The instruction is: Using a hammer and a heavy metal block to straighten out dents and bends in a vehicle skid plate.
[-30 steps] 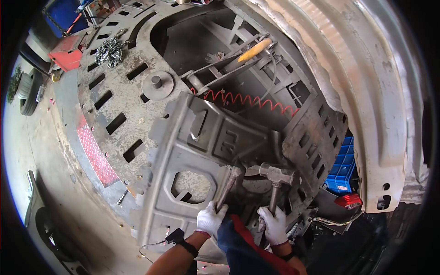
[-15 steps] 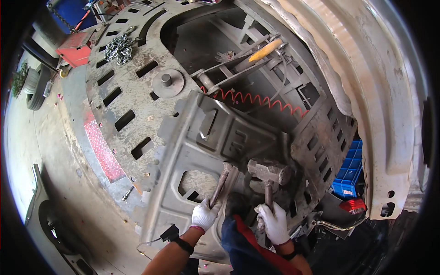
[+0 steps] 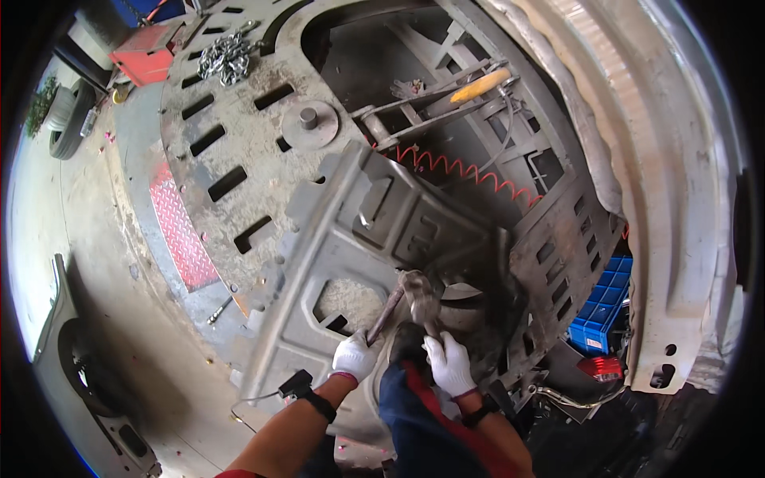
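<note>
My left hand (image 3: 355, 356), in a white glove, is closed round a dark metal bar (image 3: 386, 315) that slants up and right. My gloved right hand (image 3: 450, 363) grips the handle of a heavy sledgehammer (image 3: 421, 296). The hammer's head is at the bar's upper end; whether they touch I cannot make out. Both tools are over a stamped grey sheet-metal panel (image 3: 312, 271) with raised ribs and cut-out openings. My knee, in dark blue trousers with a red stripe (image 3: 410, 422), is by the panel between my arms.
The panel lies on a slotted steel platform (image 3: 239, 143) carrying a chain (image 3: 227, 57) and a round disc with a stub (image 3: 311, 126). A red coiled hose (image 3: 470, 170) crosses the platform's opening. A large pale body panel (image 3: 629, 159) and blue crate (image 3: 603, 307) stand right.
My right hand has brought the sledgehammer left and slightly down, its head now at the bar's upper end. My left hand keeps its grip on the bar. The view has shifted a little.
</note>
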The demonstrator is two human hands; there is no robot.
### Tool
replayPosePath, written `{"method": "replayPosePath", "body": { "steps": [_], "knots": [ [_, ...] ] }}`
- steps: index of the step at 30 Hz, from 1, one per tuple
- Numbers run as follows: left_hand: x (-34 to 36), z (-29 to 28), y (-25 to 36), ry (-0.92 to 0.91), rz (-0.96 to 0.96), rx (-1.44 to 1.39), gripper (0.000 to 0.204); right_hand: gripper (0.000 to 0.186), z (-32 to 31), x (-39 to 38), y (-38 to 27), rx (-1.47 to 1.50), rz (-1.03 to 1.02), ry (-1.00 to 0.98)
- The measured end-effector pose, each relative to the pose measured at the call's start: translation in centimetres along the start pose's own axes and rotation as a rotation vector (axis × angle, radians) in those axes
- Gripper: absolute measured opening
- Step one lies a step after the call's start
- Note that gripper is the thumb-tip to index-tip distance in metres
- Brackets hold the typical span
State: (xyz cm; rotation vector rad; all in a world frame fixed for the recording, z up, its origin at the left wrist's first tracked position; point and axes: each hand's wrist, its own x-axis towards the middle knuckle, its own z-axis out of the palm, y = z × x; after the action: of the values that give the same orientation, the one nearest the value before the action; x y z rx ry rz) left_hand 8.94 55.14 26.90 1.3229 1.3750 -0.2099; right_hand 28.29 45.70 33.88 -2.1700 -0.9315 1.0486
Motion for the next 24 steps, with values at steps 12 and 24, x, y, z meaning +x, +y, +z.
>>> {"method": "replayPosePath", "body": {
  "steps": [12,24],
  "knots": [
    [-2.2,-1.1,0.2,-0.054,0.099,0.067,0.045,0.025,-2.1,-1.5,-8.1,0.706,0.387,0.077],
    [-0.1,-4.8,-0.2,0.048,0.049,-0.147,0.040,0.027,-2.8,-1.3,-11.3,0.724,0.370,0.088]
  ]
}}
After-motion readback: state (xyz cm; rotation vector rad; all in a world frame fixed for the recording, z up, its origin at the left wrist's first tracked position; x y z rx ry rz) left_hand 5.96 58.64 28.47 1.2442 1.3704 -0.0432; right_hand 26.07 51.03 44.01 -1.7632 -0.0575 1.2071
